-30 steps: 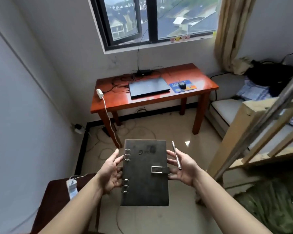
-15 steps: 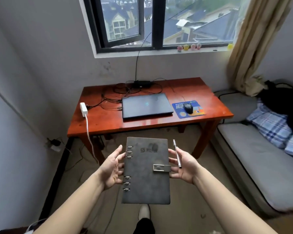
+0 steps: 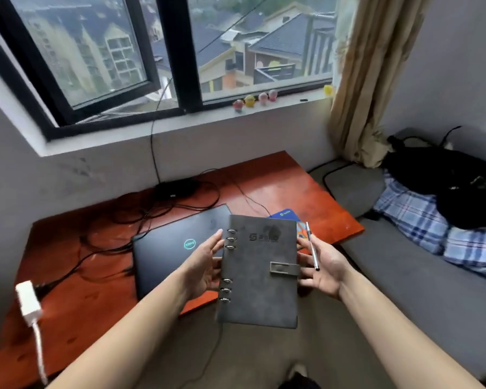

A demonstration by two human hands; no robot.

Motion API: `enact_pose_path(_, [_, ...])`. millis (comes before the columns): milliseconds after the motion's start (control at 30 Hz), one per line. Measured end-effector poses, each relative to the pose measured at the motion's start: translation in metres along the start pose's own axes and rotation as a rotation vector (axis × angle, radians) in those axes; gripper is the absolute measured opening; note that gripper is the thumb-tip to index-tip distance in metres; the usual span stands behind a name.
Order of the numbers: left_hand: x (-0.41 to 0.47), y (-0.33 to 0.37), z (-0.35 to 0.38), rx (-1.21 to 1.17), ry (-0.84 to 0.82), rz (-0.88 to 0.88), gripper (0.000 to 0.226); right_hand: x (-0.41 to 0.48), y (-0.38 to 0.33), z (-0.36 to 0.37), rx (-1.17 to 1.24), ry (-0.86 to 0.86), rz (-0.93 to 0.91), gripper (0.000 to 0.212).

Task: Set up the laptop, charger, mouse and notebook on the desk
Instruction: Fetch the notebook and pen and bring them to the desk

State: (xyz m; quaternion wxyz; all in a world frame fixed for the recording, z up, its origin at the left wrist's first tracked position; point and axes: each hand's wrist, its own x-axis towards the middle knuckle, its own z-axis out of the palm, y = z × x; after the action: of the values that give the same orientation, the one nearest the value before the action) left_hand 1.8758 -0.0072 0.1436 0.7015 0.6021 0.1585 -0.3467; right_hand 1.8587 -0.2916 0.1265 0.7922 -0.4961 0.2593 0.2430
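Above the near edge of the red wooden desk, a grey ring-bound notebook is held closed between two bare hands, its clasp strap fastened on the right side. On the spine side, the left hand has its fingers spread loosely, their tips touching the cover by the metal rings. The right hand supports the opposite edge with open fingers under the cover, while a silver pen lies pinched against its thumb, pointing away from the person. Neither hand is clenched; both cradle the book lightly. Below, a closed black Dell laptop lies flat on the desk, black cables tangled behind it toward a charger brick. A blue mouse pad peeks out past the notebook's top edge. At the desk's left edge sits a white adapter.
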Motion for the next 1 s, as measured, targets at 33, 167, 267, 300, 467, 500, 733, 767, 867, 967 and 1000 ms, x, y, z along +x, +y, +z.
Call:
enact_pose_path(33, [0.010, 0.010, 0.004, 0.021, -0.003, 0.007, 0.042, 0.009, -0.010, -0.003, -0.012, 0.008, -0.010, 0.048])
enact_pose_path(167, [0.095, 0.054, 0.026, 0.010, 0.003, 0.014, 0.045, 0.081, -0.068, -0.028, -0.004, 0.046, -0.041, 0.049])
enact_pose_path(267, [0.166, 0.096, 0.044, -0.013, 0.057, 0.009, 0.040, 0.146, -0.125, -0.047, -0.027, 0.047, -0.019, 0.050])
enact_pose_path(300, [0.179, 0.104, 0.047, -0.024, 0.081, 0.010, 0.040, 0.160, -0.138, -0.050, -0.042, 0.045, -0.015, 0.050])
enact_pose_path(467, [0.276, 0.168, 0.073, -0.048, 0.170, -0.049, 0.041, 0.249, -0.236, -0.069, -0.132, 0.007, 0.072, 0.045])
enact_pose_path(500, [0.300, 0.180, 0.075, -0.066, 0.182, -0.058, 0.045, 0.272, -0.256, -0.074, -0.154, -0.012, 0.084, 0.046])
enact_pose_path(733, [0.385, 0.204, 0.089, -0.168, 0.286, -0.151, 0.050, 0.371, -0.311, -0.080, -0.336, 0.018, 0.174, 0.052])
enact_pose_path(767, [0.394, 0.204, 0.091, -0.184, 0.297, -0.161, 0.051, 0.384, -0.314, -0.081, -0.359, 0.020, 0.184, 0.052])
enact_pose_path(867, [0.423, 0.206, 0.091, -0.224, 0.326, -0.205, 0.054, 0.416, -0.320, -0.085, -0.420, 0.043, 0.210, 0.052])
enact_pose_path(967, [0.447, 0.210, 0.090, -0.254, 0.343, -0.228, 0.056, 0.444, -0.322, -0.086, -0.451, 0.088, 0.206, 0.053])
enact_pose_path(1000, [0.455, 0.212, 0.089, -0.261, 0.342, -0.234, 0.057, 0.453, -0.323, -0.087, -0.461, 0.102, 0.202, 0.053])
